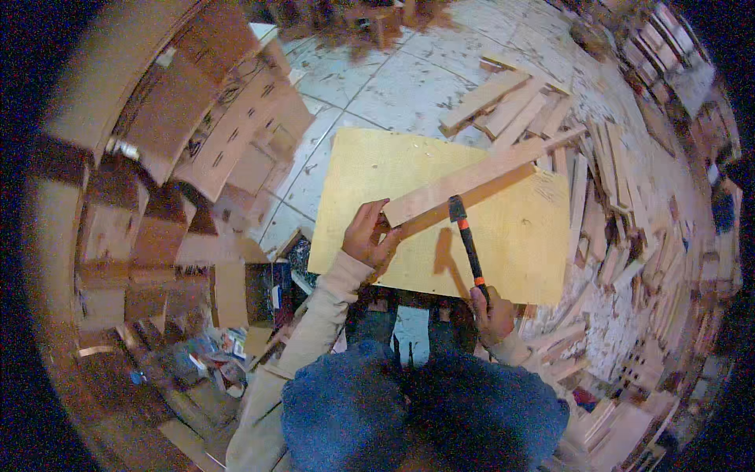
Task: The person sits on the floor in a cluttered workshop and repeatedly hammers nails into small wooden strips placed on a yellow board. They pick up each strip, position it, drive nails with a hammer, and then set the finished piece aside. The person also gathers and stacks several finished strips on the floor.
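Note:
My left hand (368, 234) is closed round the near left end of a long wooden board (472, 175). The board slants up to the right above a yellow panel (354, 181), its far end reaching past the panel's right side. In my right hand (493, 316) is a hammer (469, 248) with a black and orange handle, gripped near its lower end. The dark hammer head is up beside the board's near edge; whether they touch I cannot tell. Shadows of the board and hammer fall on the panel.
Loose wooden planks (503, 102) lie on the tiled floor (346, 75) beyond the panel. More wood pieces (613, 212) are heaped along the right. Wooden cabinet-like pieces (244, 118) stand at the left, and mixed clutter (224, 350) lies at the lower left.

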The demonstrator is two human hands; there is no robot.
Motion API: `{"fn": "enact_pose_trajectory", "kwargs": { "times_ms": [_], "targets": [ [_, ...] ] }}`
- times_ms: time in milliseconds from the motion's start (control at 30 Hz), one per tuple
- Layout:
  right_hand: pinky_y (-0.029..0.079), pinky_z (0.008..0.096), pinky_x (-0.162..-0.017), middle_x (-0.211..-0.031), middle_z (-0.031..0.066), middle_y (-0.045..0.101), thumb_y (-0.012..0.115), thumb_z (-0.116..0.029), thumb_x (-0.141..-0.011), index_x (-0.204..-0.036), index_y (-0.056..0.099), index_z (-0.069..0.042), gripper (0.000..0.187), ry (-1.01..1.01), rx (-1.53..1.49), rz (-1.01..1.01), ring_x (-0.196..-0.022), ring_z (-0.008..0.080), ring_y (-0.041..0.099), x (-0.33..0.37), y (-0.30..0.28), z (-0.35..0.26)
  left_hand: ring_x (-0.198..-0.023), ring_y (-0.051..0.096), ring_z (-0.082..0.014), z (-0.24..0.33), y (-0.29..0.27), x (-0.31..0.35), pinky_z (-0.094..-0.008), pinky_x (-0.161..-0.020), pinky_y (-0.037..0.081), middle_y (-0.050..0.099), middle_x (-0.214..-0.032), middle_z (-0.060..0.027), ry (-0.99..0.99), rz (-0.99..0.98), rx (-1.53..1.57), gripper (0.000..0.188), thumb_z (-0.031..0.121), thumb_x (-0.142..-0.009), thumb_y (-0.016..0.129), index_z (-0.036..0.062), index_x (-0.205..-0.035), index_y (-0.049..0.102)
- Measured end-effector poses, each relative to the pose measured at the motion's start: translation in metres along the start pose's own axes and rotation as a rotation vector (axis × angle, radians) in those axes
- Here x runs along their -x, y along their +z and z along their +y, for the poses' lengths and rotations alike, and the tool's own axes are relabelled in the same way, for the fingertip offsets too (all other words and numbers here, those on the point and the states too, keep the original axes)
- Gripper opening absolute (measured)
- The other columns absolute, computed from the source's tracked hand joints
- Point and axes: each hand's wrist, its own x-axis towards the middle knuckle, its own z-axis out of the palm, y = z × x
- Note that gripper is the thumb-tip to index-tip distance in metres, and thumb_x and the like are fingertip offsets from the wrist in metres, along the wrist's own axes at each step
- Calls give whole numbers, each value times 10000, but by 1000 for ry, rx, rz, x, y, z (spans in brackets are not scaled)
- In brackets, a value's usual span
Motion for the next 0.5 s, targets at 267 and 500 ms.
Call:
{"fn": "enact_pose_trajectory", "kwargs": {
  "times_ms": [267,500],
  "targets": [
    [512,444,-720,-850,214,652,562,-282,-905,-1203,532,-87,357,328,-39,268,-799,391,643,52,-45,44,-1068,570,-356,-8,5,-33,-410,-937,451,582,-1146,-209,-100,-299,-222,761,203,-669,803,-26,-1297,440],
    [355,482,-1042,-1287,216,467,658,-224,-795,-1292,441,-79,561,162,84,666,-1235,406,421,69,-49,50,-960,553,-224,74,-32,-90,-339,-868,446,591,-1084,-153,-177,-505,-46,436,233,-867,632,-19,-1204,518]
  ]
}}
